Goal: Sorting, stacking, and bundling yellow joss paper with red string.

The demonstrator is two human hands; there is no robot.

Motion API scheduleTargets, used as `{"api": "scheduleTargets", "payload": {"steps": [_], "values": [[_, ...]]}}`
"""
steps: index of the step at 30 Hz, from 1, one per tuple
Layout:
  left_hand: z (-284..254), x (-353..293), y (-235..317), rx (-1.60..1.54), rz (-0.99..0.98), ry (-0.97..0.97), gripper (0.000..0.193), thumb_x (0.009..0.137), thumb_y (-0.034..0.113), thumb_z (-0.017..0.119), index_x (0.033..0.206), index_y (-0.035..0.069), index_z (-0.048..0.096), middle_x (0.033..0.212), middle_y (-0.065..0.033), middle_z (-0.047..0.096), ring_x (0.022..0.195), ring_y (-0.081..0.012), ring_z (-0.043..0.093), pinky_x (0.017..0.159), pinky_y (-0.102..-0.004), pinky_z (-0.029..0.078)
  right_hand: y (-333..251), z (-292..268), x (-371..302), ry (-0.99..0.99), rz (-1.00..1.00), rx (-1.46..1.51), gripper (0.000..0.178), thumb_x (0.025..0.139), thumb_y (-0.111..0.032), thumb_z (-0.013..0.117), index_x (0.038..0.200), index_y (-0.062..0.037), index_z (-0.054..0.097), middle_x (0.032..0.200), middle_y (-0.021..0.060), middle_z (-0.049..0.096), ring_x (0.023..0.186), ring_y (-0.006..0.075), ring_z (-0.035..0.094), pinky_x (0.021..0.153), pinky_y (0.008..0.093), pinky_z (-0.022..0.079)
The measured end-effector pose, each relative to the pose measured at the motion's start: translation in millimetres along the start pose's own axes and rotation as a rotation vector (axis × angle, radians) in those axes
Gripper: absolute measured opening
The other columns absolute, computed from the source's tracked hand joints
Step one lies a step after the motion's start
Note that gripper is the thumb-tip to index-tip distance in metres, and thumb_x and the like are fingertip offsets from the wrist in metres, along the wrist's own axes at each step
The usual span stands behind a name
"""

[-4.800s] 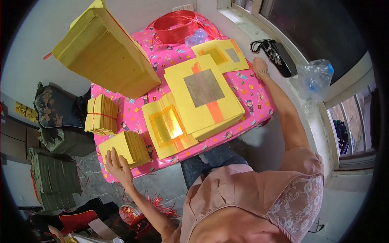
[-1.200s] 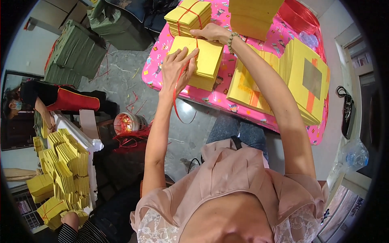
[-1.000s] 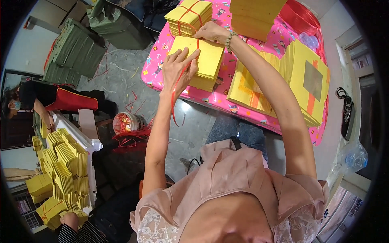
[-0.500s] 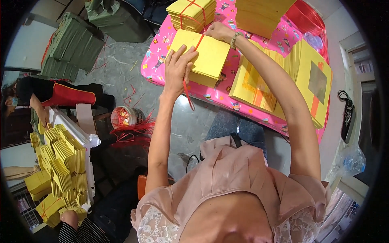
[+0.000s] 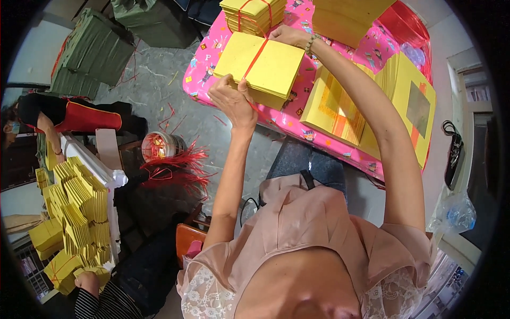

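A thick stack of yellow paper sheets (image 5: 279, 66) lies on the pink patterned tabletop (image 5: 199, 85), with a flat red plastic strap (image 5: 256, 59) running over its top. My left hand (image 5: 234, 103) is at the stack's near left edge, closed on the strap, its thumb pressed where the strap turns down the side. A loose strap end trails beneath this hand. My right hand (image 5: 287, 35), with a beaded bracelet at its wrist, is closed around the strap at the far edge; its fingertips are partly hidden.
A strapped yellow stack (image 5: 252, 18) stands behind. Other yellow stacks (image 5: 340, 106) lie at the right, near a red strap coil (image 5: 406, 32). Left are a bucket of red scraps (image 5: 159, 148), green wrapped bundles (image 5: 93, 50) and a table of yellow bundles (image 5: 79, 207) with two people's hands.
My left hand has come off the stack's top to its near edge and now grips the strap there. The right hand stays at the far edge, shifted slightly.
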State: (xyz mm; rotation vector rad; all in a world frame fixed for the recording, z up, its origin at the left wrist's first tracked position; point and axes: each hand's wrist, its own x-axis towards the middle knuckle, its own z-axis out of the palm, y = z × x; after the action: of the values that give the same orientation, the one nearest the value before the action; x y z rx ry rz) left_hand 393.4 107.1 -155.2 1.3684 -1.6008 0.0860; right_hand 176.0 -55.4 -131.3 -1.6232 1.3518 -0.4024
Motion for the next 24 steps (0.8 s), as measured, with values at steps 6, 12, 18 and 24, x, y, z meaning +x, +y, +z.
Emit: {"api": "scheduleTargets", "payload": {"steps": [6,12,18,24], "values": [[0,-5,9,-0.089,-0.226,0.023,0.037,0.100,0.037,0.049,0.105,0.000,0.043,0.088,-0.0172,0.052,0.079,-0.0344,0.052,0.074,-0.0472,0.041,-4,5,-6,-0.023,0.014,0.042,0.024,0.094,-0.027,0.062,0.090,-0.0052,0.071,0.074,-0.0044,0.066,0.061,0.0020,0.056,0.054,0.0222,0.045],[4,-19,15,-0.295,-0.345,0.025,0.026,0.105,0.025,0.045,0.093,0.002,0.047,0.068,-0.0095,0.056,0.053,-0.0277,0.051,0.052,-0.0386,0.041,-7,5,-5,-0.029,0.016,-0.009,0.025,0.095,-0.027,0.062,0.091,-0.0050,0.071,0.074,-0.0051,0.065,0.061,0.0015,0.055,0.054,0.0218,0.044],[-9,-34,18,-1.082,-0.816,0.005,0.024,0.099,0.026,0.059,0.091,0.004,0.059,0.079,-0.0042,0.066,0.059,-0.0044,0.052,0.052,-0.0213,0.040,4,4,-1,-0.021,-0.023,0.076,0.023,0.090,-0.025,0.067,0.091,-0.0032,0.075,0.075,0.0005,0.070,0.063,0.0067,0.061,0.057,0.0266,0.049],[-6,-40,13,-1.802,-1.212,0.186,0.024,0.093,0.029,0.067,0.100,0.006,0.065,0.091,-0.0044,0.072,0.059,-0.0069,0.056,0.056,-0.0217,0.046,6,3,3,-0.017,-0.049,0.031,0.024,0.089,-0.027,0.068,0.091,-0.0041,0.075,0.074,0.0003,0.069,0.062,0.0070,0.059,0.057,0.0274,0.049]]}}
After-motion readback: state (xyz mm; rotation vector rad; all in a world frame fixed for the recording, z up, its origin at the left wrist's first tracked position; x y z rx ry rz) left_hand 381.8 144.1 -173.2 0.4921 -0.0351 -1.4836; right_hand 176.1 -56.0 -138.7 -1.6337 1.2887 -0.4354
